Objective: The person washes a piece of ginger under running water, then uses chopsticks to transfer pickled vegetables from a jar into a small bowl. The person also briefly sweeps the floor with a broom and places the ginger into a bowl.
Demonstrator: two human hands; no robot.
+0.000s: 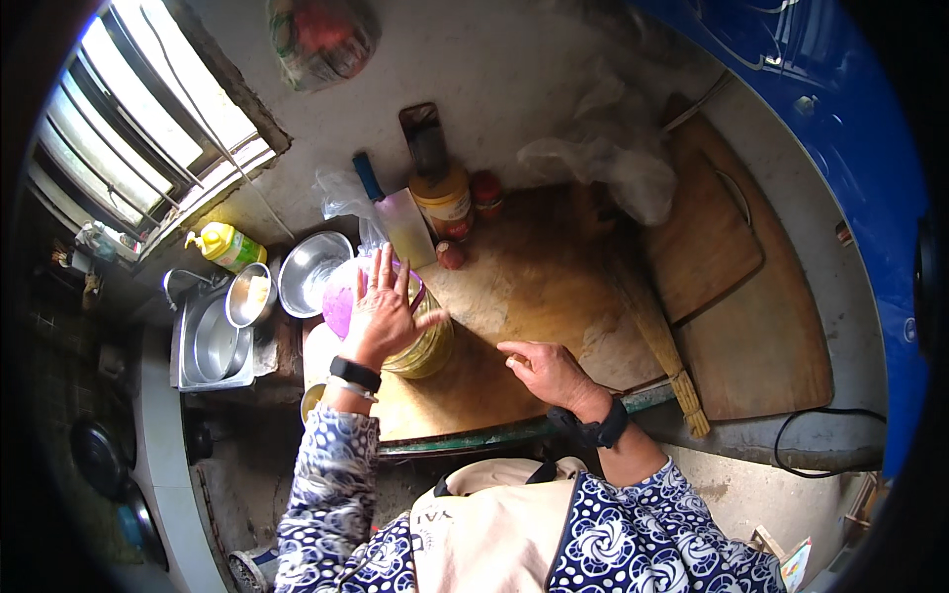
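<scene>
My left hand lies over the purple lid of a large clear jar, its fingers spread. Through the jar's wall a yellow-green content shows. Part of the lid is hidden under the hand. My right hand is above the wooden board, to the right of the jar and apart from it. Its fingers are loosely bent with the index finger pointing left, and I see nothing in it. Behind the jar, a cleaver with a blue handle leans up near a yellow tub.
A red-lidded jar and a small reddish round thing are by the tub. Steel bowls, a yellow pump bottle and a sink stand left. At right lie a straw whisk broom and cutting boards.
</scene>
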